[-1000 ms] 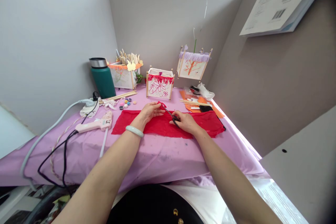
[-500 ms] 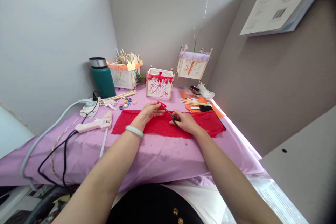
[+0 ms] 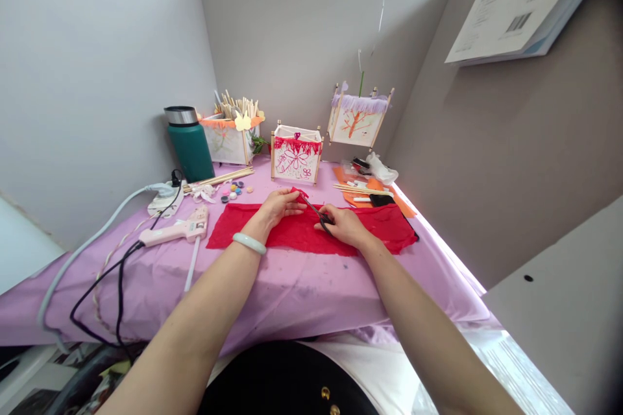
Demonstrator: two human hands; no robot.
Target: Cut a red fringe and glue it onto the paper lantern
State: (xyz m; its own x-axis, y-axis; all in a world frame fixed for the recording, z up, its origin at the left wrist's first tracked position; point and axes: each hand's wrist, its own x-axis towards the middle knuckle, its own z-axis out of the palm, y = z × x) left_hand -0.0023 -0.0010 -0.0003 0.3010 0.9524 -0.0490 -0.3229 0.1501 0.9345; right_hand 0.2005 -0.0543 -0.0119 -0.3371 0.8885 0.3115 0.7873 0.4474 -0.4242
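Between the thumb and fingers of my left hand (image 3: 281,205) is a small piece of red cloth (image 3: 298,193), pinched at its edge. My right hand (image 3: 342,223) is closed around the dark handles of a pair of scissors (image 3: 323,218). The blades point up and left and meet the small red piece just beside my left fingertips. Under both hands a long strip of red cloth (image 3: 243,224) lies flat across the table. Behind them stands a white paper lantern (image 3: 295,165) with stick corners, a red fringe and a drawn flower.
A pink glue gun (image 3: 175,231) with trailing cords lies at left, near a green bottle (image 3: 191,150). A box of sticks (image 3: 233,139) stands behind. At back right hangs a purple-fringed lantern (image 3: 357,123), above orange sheets (image 3: 348,198) and sticks. A purple cloth (image 3: 302,295) covers the table.
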